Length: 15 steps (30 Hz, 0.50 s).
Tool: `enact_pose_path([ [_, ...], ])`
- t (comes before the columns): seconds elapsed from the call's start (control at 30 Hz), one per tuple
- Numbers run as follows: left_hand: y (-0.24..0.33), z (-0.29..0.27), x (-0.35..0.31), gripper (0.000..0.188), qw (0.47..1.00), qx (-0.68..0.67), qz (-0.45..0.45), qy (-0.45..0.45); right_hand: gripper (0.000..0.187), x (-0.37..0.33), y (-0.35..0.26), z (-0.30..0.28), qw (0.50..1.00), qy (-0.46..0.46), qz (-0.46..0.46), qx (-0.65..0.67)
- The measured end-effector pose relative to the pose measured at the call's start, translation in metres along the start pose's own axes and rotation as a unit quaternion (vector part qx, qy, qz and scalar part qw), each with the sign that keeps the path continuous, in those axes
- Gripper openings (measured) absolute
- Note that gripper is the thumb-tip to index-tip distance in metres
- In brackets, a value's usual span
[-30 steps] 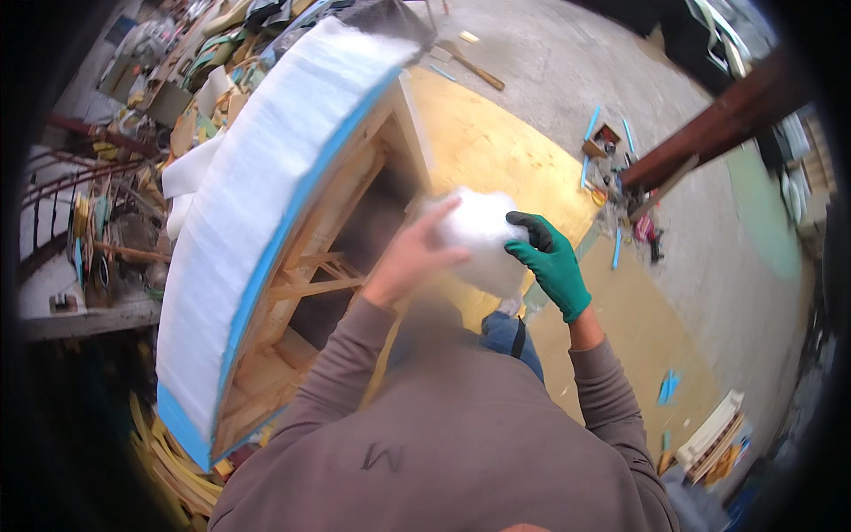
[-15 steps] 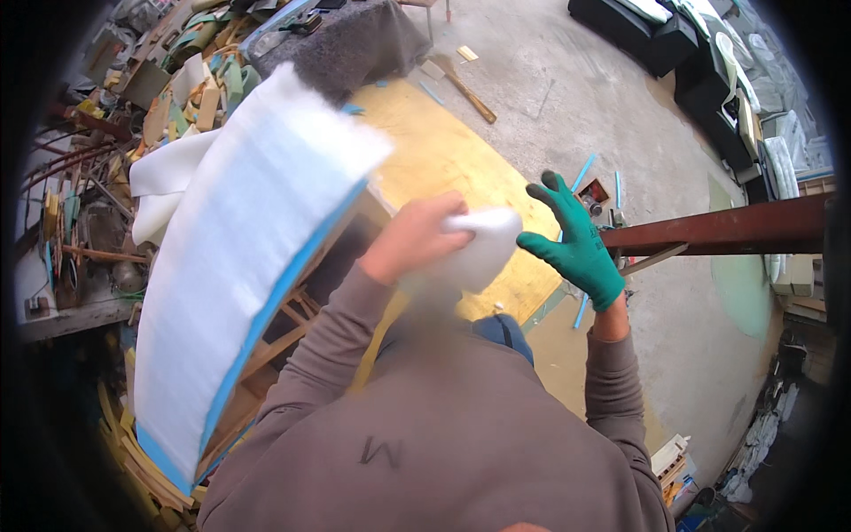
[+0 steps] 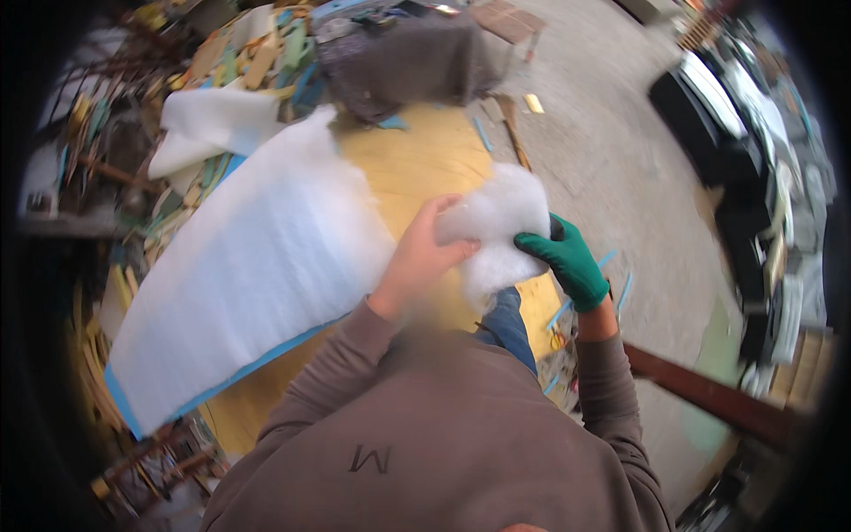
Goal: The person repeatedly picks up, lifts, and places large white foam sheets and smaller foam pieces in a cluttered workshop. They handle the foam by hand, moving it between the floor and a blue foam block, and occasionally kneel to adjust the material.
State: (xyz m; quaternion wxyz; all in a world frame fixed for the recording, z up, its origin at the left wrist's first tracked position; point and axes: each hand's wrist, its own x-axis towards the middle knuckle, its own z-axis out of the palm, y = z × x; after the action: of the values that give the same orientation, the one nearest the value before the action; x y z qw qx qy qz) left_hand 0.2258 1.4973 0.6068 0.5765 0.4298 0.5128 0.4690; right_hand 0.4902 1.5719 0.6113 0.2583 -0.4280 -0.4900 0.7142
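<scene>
A fluffy white piece of batting (image 3: 507,213) is held up in front of me between both hands. My bare left hand (image 3: 425,253) pinches its left side, thumb on the near face. My right hand (image 3: 572,264), in a green glove with dark fingertips, grips the right edge with its thumb in front and the fingers mostly hidden behind. To my left lies a long curved panel of blue foam (image 3: 191,406) covered with a sheet of white batting (image 3: 257,235). Its ragged far end reaches close to my left hand.
Yellowish board (image 3: 417,155) lies beyond and beneath the panel. A cloth-draped table (image 3: 403,66) stands at the back, beside foam offcuts (image 3: 266,53). A wooden-handled tool (image 3: 516,137) rests on the concrete floor. A rusty beam (image 3: 709,386) is at right, black upholstered pieces (image 3: 709,124) farther off.
My gloved right hand, empty and spread before, has closed on the batting piece. My left hand keeps its hold, and the piece is spread wider. The whole view has turned.
</scene>
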Motion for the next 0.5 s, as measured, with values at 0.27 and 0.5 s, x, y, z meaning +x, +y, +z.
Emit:
enact_pose_path([
  [0.27, 0.027, 0.04, 0.053, 0.06, 0.969, -0.006, 0.036, 0.245, 0.042, 0.126, -0.036, -0.057, 0.96, -0.251, 0.094, 0.081],
  [0.5, 0.023, 0.084, 0.058, 0.065, 0.916, -0.171, -0.103, 0.348, 0.03, 0.197, -0.049, -0.06, 0.966, -0.251, 0.046, 0.043],
])
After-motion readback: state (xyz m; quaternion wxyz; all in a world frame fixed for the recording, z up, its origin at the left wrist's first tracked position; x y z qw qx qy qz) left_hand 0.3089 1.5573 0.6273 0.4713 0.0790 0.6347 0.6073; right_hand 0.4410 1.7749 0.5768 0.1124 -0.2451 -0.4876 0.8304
